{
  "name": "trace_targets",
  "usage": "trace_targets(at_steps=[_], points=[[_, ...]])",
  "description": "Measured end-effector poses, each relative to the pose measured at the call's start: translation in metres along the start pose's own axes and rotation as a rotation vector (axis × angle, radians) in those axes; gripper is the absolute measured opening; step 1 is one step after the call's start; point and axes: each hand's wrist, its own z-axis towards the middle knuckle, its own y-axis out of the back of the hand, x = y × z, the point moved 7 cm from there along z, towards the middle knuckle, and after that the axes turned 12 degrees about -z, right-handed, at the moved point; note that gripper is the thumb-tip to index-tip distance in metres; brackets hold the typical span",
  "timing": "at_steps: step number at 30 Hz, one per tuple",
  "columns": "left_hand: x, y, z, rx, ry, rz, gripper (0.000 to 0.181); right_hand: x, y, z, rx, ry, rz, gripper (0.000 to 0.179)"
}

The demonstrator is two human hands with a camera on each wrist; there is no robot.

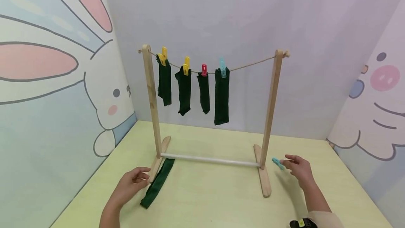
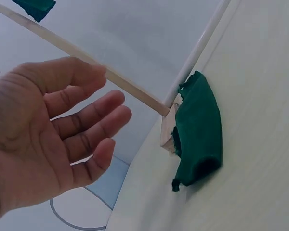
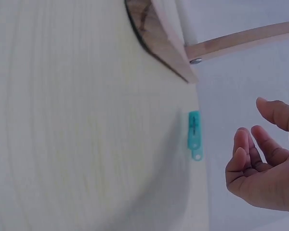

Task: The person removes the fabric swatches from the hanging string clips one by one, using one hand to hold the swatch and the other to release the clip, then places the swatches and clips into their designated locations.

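The left hand (image 1: 128,185) hung with its fingers loosely parted, gripping nothing, just beside a long, flat strip of dark green cloth (image 1: 157,184) with frayed edges. The strip lay toward the tabletop's left edge, along the left foot of a rack (image 1: 272,110). The right hand (image 1: 297,168), fingers softly bent and thumb apart, held nothing near a slim teal plastic peg (image 1: 277,163), holed at one end, that lay toward the tabletop's right edge. The rack had smooth pale wood posts, round-ended feet and a white rod (image 1: 212,161). From its sagging twisted cord (image 1: 253,64) hung four dark green pieces (image 1: 222,97) under two yellow pegs, one red and one light blue. The tabletop (image 1: 205,200) was pale yellow with faint grain; beyond its far edge hung a greyish-white sheet (image 1: 310,45), and cartoon panels (image 1: 117,112) flanked both sides.
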Motion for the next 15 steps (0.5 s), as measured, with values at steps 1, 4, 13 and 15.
trace_targets(at_steps=[1,4,13,15], points=[[-0.001,-0.001,0.002,-0.028,-0.004,-0.012,0.035,0.005,0.001,-0.002,-0.004,0.014,0.012,0.060],[-0.004,-0.005,0.006,-0.090,-0.042,-0.031,0.032,0.018,0.005,-0.009,-0.015,0.053,0.030,0.059],[-0.031,-0.022,0.014,-0.117,-0.186,-0.049,0.027,0.058,0.016,-0.026,-0.066,0.209,0.039,0.053],[-0.037,-0.026,0.016,-0.114,-0.211,-0.060,0.027,0.067,0.018,-0.030,-0.076,0.241,0.038,0.053]])
